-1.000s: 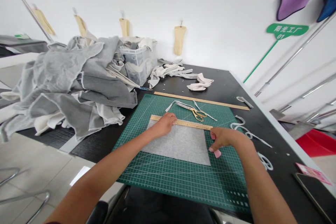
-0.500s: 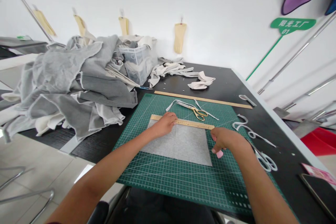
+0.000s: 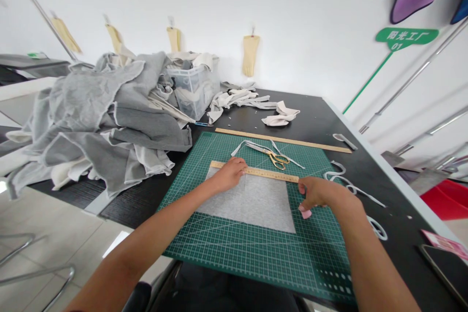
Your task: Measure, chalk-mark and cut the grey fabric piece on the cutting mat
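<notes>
One grey cloth piece lies flat on a green cutting mat, just below the left fingers, with a short wooden ruler across its upper edge. The left hand rests on the ruler, its fingers bent and close together; whether they pinch it cannot be told. The right hand is by the ruler's right end, thumb and curled fingers clamped on a small pink piece. The ruler carries printed marks too small to read. Beyond the left fingers, gold-handled scissors lie on the mat with a thin grey strip, and farther off is a long wooden strip. To the right of the right fingers, on the black bench, are pale cords, a phone and a pink printed card whose print is illegible. Well left of the left fingers, a heap of grey cloth stands against a clear plastic bin, filled past its rim with grey and cream fabric. Far beyond the right fingers, a green sign reads "阳光工厂 01" in white.
</notes>
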Available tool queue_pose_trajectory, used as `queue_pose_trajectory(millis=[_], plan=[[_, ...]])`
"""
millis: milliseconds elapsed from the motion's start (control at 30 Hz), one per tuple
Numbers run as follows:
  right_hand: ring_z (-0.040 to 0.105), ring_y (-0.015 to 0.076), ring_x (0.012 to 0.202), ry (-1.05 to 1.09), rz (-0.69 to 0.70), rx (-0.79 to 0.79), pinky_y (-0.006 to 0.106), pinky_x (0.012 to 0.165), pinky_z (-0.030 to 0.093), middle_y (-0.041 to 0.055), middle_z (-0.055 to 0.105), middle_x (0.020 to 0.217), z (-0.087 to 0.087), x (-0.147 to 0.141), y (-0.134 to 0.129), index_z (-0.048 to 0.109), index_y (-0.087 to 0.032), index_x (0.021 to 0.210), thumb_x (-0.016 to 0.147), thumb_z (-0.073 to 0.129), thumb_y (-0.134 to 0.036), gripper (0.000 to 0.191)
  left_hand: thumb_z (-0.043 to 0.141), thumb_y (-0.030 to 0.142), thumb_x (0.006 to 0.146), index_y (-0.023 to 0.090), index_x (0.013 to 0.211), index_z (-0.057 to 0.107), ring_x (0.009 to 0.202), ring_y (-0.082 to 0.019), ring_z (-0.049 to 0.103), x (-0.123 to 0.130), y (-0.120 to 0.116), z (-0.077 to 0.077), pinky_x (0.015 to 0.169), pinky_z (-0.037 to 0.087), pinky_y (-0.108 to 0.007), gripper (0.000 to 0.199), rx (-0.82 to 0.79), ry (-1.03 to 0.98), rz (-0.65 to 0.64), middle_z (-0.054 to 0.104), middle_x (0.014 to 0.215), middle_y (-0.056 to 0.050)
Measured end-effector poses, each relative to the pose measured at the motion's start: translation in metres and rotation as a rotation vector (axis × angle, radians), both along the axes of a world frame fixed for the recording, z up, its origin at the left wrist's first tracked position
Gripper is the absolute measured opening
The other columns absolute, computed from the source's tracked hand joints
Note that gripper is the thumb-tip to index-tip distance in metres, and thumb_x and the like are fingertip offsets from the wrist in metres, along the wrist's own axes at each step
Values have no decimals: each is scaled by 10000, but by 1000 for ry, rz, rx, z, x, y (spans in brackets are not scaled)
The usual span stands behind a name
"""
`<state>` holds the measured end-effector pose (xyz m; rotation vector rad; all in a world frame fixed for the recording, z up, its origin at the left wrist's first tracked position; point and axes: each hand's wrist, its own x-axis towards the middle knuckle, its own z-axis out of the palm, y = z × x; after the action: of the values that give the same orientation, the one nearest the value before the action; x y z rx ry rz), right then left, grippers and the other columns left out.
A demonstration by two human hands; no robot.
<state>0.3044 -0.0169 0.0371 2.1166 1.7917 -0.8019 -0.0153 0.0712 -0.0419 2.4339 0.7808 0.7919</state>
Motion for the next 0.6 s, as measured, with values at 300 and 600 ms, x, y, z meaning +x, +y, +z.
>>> queue_pose_trajectory(millis=[300, 600], plan=[[748, 260, 708, 45, -56, -149, 290, 576, 464, 7, 727, 605, -4, -7, 1, 503, -244, 810, 607, 828, -200, 386, 527, 105, 927, 175, 968, 632, 1063, -223, 571, 0, 1, -1, 1041, 434, -412, 133, 10, -17, 1, 639, 1030, -70], [750, 297, 694, 4, -37, -123, 317, 578, 462, 4, 702, 542, -22, 0, 4, 490, -248, 766, 555, 836, -172, 413, 533, 86, 914, 176, 938, 619, 1081, -223, 570, 1, 5, -8, 1040, 431, -402, 127, 10, -33, 14, 646, 1046, -70]])
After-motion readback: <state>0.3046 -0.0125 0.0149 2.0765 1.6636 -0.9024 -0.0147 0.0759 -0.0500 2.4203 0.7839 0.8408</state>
